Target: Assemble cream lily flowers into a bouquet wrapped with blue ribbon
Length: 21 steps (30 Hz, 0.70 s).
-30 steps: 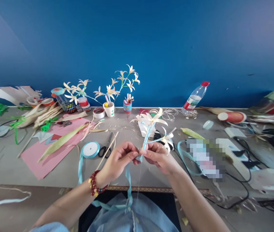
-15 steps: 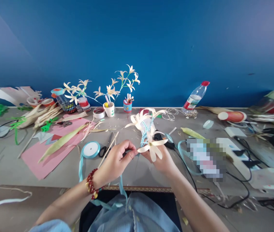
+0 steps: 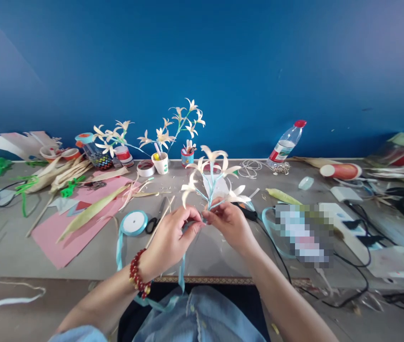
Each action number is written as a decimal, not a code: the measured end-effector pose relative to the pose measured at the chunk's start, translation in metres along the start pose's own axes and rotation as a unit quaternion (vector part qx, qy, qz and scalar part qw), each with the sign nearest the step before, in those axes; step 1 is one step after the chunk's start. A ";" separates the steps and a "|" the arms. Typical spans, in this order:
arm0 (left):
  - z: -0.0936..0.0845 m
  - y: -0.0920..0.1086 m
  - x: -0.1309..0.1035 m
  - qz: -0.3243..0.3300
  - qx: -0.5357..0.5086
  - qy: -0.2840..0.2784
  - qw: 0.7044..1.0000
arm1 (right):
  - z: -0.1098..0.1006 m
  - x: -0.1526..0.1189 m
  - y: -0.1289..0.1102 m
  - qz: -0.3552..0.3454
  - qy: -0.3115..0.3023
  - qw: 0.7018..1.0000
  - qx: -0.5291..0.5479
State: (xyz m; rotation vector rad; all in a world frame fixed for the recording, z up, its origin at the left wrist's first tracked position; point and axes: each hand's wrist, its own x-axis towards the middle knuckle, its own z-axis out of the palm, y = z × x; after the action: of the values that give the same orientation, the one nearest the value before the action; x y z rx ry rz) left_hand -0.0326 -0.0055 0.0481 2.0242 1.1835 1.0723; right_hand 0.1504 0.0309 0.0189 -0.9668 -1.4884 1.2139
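An artificial flower spray with cream petals and blue-wrapped stems stands upright above my hands. My right hand is closed round the lower end of its stem. Close beside it, my left hand pinches the light blue ribbon at the stem's base, thumb against forefinger. The ribbon hangs below that hand, loops over my lap and runs back up to a ribbon spool on the table. The pinched end itself is mostly hidden by my fingers. Black-handled scissors lie left of my left hand.
Finished flower sprays stand in cups along the blue wall. Pink paper and dry husks cover the left side. To the right are a water bottle, a paper cup and black cables.
The flower spray has turned from leaning toward me to upright, its blossoms now spread above the stem. My right hand has turned, its fingers now showing at the stem. My left hand keeps its pinch.
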 end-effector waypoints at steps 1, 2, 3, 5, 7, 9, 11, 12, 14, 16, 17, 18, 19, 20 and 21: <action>0.001 0.001 0.000 0.012 -0.001 0.003 1.000 | 0.000 0.000 -0.002 0.010 -0.007 1.000 -0.003; 0.001 0.002 -0.001 0.022 -0.001 0.006 1.000 | 0.000 0.000 -0.004 0.021 -0.013 1.000 -0.005; 0.002 0.003 -0.001 0.029 0.001 0.010 1.000 | 0.000 0.000 -0.006 0.030 -0.017 0.999 -0.006; 0.004 0.005 -0.001 0.040 0.005 0.020 0.999 | 0.000 0.000 -0.010 0.038 -0.018 0.999 -0.006; 0.006 0.006 -0.002 0.047 0.007 0.029 0.998 | 0.000 0.000 -0.012 0.031 -0.012 0.999 -0.015; 0.009 0.006 -0.003 0.051 0.007 0.039 0.998 | 0.001 0.000 -0.012 0.013 -0.012 0.999 -0.034; 0.011 0.006 -0.004 0.044 -0.001 0.047 0.998 | 0.001 0.000 -0.010 -0.009 -0.006 0.998 -0.059; 0.012 0.005 -0.005 0.033 -0.010 0.048 0.998 | 0.001 -0.001 -0.008 -0.023 0.001 0.997 -0.070; 0.010 0.003 -0.006 0.003 -0.037 0.042 0.998 | 0.000 -0.003 -0.007 -0.056 0.023 0.994 -0.090; 0.007 0.001 -0.004 -0.033 -0.057 0.024 0.998 | 0.000 -0.005 -0.008 -0.089 0.043 0.990 -0.105; 0.005 0.000 -0.002 -0.047 -0.067 0.011 0.997 | 0.000 -0.006 -0.009 -0.100 0.047 0.988 -0.108; 0.003 -0.002 0.001 -0.058 -0.075 -0.007 0.995 | 0.001 -0.006 -0.010 -0.107 0.050 0.987 -0.111; 0.002 -0.003 0.004 -0.066 -0.092 -0.028 0.993 | 0.001 -0.007 -0.011 -0.111 0.052 0.986 -0.112; 0.001 -0.004 0.008 -0.069 -0.118 -0.045 0.990 | 0.002 -0.007 -0.012 -0.115 0.054 0.985 -0.114; 0.001 -0.005 0.011 -0.073 -0.140 -0.056 0.986 | 0.002 -0.007 -0.013 -0.119 0.056 0.984 -0.117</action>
State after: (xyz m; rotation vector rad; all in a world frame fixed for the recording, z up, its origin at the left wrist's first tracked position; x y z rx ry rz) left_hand -0.0311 0.0063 0.0479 1.7311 1.0415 0.9794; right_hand 0.1498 0.0208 0.0300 -0.9618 -1.6293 0.8144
